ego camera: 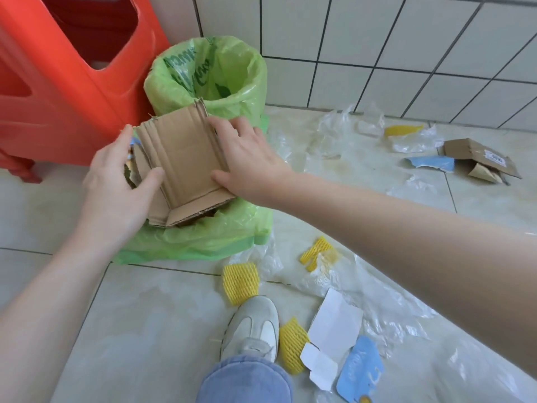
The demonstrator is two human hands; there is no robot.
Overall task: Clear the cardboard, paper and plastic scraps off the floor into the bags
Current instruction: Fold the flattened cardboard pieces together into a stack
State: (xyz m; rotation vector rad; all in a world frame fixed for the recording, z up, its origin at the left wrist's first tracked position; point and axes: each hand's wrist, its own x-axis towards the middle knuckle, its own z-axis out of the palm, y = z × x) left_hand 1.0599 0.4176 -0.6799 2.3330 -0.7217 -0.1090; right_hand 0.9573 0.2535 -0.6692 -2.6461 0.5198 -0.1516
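I am holding a folded piece of brown cardboard [183, 158] between both hands, just above the mouth of the nearer green bag [203, 239]. My left hand [122, 181] is gripping its left edge, thumb lying across the front face and the fingers [123, 138] curled round behind, where a few smaller torn bits are bunched against it. My right hand [247, 161] is clamping the right edge, thumb pressing the lower front and its fingers wrapping over the corrugated side. The cardboard's bottom flap is hanging over the bag's opening; I cannot tell whether it is touching the plastic.

A second green bag [215, 74] is standing open behind the first, against the white tiled wall [377, 39], with an orange plastic stool [58, 82] just beside it on the left.

On the floor [139, 330] to my right, scraps are lying scattered: crumpled clear plastic film [386, 295], yellow foam netting [240, 283] pieces near my grey shoe [252, 327], white paper [334, 318] pieces and a blue card scrap [360, 370] beside the shoe. Farther off near the wall, another torn cardboard piece [479, 155] with a label is lying beside a blue scrap [433, 163], more clear film and a yellow piece [402, 130].
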